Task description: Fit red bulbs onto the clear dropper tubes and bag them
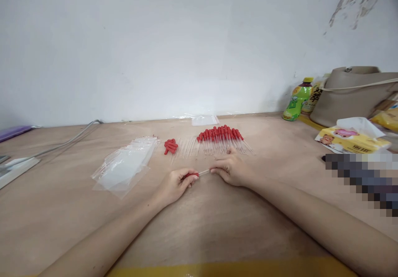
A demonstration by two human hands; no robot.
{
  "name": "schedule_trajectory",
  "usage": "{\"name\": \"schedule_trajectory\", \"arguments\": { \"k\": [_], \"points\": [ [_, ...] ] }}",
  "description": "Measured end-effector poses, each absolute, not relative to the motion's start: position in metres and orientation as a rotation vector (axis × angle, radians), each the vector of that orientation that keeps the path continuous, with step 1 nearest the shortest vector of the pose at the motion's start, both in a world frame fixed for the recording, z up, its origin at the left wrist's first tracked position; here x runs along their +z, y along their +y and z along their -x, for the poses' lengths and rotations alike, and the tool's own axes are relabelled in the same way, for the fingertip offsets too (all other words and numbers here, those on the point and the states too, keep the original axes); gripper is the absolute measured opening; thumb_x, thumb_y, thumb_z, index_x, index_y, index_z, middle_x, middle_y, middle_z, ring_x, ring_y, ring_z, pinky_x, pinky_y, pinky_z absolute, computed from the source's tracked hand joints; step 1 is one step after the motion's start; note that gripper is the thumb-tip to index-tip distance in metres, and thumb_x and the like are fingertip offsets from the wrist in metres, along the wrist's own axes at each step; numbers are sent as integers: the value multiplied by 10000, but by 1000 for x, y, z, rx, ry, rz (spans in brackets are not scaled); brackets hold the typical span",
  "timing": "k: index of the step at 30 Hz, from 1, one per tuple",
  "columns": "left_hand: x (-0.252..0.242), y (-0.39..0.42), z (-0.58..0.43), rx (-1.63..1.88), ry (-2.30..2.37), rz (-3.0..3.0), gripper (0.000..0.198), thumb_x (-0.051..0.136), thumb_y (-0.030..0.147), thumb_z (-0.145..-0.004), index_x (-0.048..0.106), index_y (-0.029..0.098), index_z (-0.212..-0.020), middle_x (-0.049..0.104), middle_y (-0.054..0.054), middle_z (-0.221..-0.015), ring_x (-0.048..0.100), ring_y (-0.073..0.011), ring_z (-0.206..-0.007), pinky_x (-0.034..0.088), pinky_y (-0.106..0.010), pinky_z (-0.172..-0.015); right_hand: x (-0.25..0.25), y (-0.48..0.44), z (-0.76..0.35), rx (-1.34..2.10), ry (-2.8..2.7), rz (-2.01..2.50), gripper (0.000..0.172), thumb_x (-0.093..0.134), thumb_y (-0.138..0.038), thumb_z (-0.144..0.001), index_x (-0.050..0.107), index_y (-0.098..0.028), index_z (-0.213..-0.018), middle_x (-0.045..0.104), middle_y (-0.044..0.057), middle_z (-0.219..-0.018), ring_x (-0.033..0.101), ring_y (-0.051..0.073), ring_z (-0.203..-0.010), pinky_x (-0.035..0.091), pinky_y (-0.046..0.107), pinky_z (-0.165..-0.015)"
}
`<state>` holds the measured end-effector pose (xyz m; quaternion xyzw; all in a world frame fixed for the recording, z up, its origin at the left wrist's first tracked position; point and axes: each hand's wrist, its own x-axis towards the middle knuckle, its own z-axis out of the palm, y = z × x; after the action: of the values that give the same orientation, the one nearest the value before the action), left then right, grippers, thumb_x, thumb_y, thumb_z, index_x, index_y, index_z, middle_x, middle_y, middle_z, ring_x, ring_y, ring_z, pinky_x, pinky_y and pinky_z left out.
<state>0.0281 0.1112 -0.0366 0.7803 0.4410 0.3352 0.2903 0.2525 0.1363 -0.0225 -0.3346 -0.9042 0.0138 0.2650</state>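
Observation:
My left hand (175, 185) is closed on a red rubber bulb (195, 174), of which a little shows past the thumb. From the bulb a thin clear dropper tube (204, 172) runs to my right hand (232, 170), whose thumb and forefinger pinch its other end. Just beyond my hands lies a row of droppers (220, 134) with red bulbs on their upper ends. Left of that row are several bare tubes (185, 146), side by side. A small heap of loose red bulbs (171, 146) lies beside them.
Clear zip bags (127, 165) are fanned out on the left, and another bag (203, 120) lies by the wall. A grey cable (74, 135) crosses the far left. On the right stand a green bottle (297, 100), a beige bag (345, 94) and a tissue pack (354, 138).

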Motion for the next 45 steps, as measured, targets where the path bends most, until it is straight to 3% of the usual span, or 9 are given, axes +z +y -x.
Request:
{"name": "schedule_trajectory", "arguments": {
  "k": [4,9,22,34,41,45],
  "points": [
    [-41,113,-28,942,1212,-2138,244,481,356,-829,625,179,-916,618,11,-643,563,-93,-517,472,-195,-514,-26,129,-249,-158,-2343,891,217,422,-224,-849,626,-191,-782,594,10,-679,475,111,-619,227,307,-698],
    [-43,119,-25,1061,1205,-2249,251,553,357,-786,624,215,-981,676,-10,-893,631,-134,-741,513,-238,-705,-27,129,-247,14,-2307,843,184,404,-226,-863,572,-164,-823,576,26,-741,491,127,-698,295,268,-670],
    [-31,108,-29,1053,1250,-2338,184,566,322,-781,651,185,-872,686,-9,-791,618,-125,-666,492,-215,-600,-33,130,-244,-206,-2331,638,249,364,-185,-867,573,-141,-738,536,22,-624,416,111,-579,270,287,-648],
    [-31,104,-30,963,1120,-2484,168,534,294,-806,627,172,-873,660,-17,-783,598,-111,-659,490,-213,-614,-34,125,-237,-15,-2455,682,288,331,-196,-873,524,-146,-664,527,8,-569,399,101,-525,283,277,-659],
    [-31,111,-29,1062,1150,-2460,150,558,301,-791,625,192,-870,674,-8,-811,620,-127,-706,499,-229,-647,-17,122,-235,112,-2485,848,262,382,-222,-868,568,-155,-696,591,17,-657,474,115,-628,287,288,-710],
    [-29,116,-26,1031,1169,-2530,259,562,302,-785,576,191,-1019,649,-40,-914,610,-154,-794,498,-283,-722,-9,126,-242,88,-2468,985,221,458,-249,-828,615,-161,-699,588,40,-726,496,140,-720,308,263,-668]
  ]
}}
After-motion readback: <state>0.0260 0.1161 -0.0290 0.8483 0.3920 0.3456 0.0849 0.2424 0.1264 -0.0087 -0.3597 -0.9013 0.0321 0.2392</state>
